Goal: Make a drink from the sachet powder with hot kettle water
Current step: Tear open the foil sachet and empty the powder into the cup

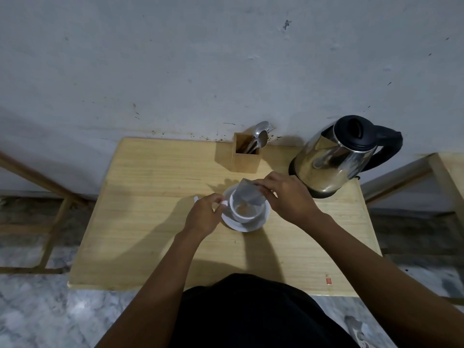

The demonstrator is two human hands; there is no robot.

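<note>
Pale wood table, head view. White cup sits on a white saucer mid-table. Left hand pinches the cup's handle. Right hand pinches a silver sachet, tilted mouth-down over the cup; brown powder shows inside. Steel kettle stands just right of them, near the wall. Wooden holder with spoons behind.
</note>
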